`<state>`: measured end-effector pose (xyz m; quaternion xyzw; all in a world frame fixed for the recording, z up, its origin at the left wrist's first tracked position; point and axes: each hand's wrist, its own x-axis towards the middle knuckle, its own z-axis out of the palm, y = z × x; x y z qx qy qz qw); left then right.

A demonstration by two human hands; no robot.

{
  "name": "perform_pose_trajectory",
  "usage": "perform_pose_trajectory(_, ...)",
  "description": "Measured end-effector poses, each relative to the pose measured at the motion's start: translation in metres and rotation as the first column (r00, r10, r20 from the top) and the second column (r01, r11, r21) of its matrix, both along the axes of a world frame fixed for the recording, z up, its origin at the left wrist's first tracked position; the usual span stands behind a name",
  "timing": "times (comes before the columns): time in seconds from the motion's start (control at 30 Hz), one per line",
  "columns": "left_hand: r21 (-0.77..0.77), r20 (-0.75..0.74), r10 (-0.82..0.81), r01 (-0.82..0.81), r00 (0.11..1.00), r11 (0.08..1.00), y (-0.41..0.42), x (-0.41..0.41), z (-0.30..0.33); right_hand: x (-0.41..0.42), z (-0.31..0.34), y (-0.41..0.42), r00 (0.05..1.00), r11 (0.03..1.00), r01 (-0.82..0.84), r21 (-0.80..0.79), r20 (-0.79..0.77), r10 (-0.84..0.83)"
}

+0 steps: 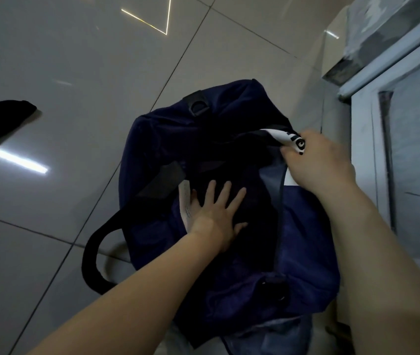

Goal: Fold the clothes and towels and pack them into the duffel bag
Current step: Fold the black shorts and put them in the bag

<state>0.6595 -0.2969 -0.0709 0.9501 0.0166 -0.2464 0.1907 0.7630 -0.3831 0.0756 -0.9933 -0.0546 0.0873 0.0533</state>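
Duffel bag [303, 242], soft navy fabric w/ black strap loop [93, 254], sits open on glossy tile floor [75, 60] beside us. Our left hand [216, 213], fingers spread flat, presses dark cloth [244, 160] inside. Our right hand [316, 160] pinches bag's rim by white printed label [296, 139].

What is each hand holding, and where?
Right hand pinches the bag's white-printed rim. Left hand holds nothing, lying flat inside.
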Motion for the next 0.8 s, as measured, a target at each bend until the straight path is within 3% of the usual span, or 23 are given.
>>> perform_pose_trajectory(0.17,-0.027,-0.103,0.072,-0.075,0.992,0.997,0.001,0.02,0.0,0.003,0.032,-0.004,0.998,0.996,-0.041,-0.077,0.047,0.045)
perform_pose_trajectory(0.4,-0.015,-0.189,-0.144,0.144,0.971,0.989,0.002,0.006,0.012,0.009,0.043,-0.001,0.986,0.992,-0.071,-0.106,0.142,0.086)
perform_pose_trajectory(0.47,-0.073,-0.007,-0.147,0.146,0.989,0.987,0.008,-0.006,0.015,0.007,0.035,-0.007,0.985,0.988,-0.084,-0.131,0.139,0.102)
perform_pose_trajectory(0.5,-0.118,0.198,-0.116,0.142,0.973,0.983,0.014,-0.01,0.019,0.006,0.03,-0.01,0.984,0.986,-0.096,-0.138,0.135,0.115)
perform_pose_trajectory(0.53,-0.124,0.451,-0.076,0.146,0.889,0.981,0.022,-0.012,0.023,0.004,0.026,-0.013,0.983,0.983,-0.113,-0.142,0.127,0.131)
perform_pose_trajectory(0.57,-0.047,0.662,-0.069,0.133,0.746,0.99,0.033,-0.01,0.027,0.002,0.022,-0.015,0.982,0.98,-0.13,-0.148,0.118,0.148)
perform_pose_trajectory(0.6,0.053,0.78,-0.077,0.056,0.62,0.997,0.048,-0.002,0.03,0.002,0.017,-0.016,0.98,0.977,-0.144,-0.158,0.113,0.163)
perform_pose_trajectory(0.63,0.131,0.796,-0.09,-0.025,0.598,0.991,0.066,0.009,0.035,0.002,0.013,-0.017,0.978,0.973,-0.154,-0.172,0.11,0.175)
perform_pose_trajectory(0.67,0.169,0.736,-0.064,-0.092,0.674,0.981,0.086,0.023,0.041,0.003,0.01,-0.017,0.976,0.969,-0.164,-0.186,0.109,0.186)
perform_pose_trajectory(0.73,0.192,0.482,0.042,-0.152,0.875,0.969,0.121,0.051,0.05,0.008,0.003,-0.016,0.969,0.957,-0.198,-0.214,0.104,0.223)
perform_pose_trajectory(0.8,0.199,0.313,0.102,-0.17,0.944,0.965,0.144,0.068,0.049,0.014,-0.004,-0.011,0.95,0.931,-0.268,-0.247,0.092,0.298)
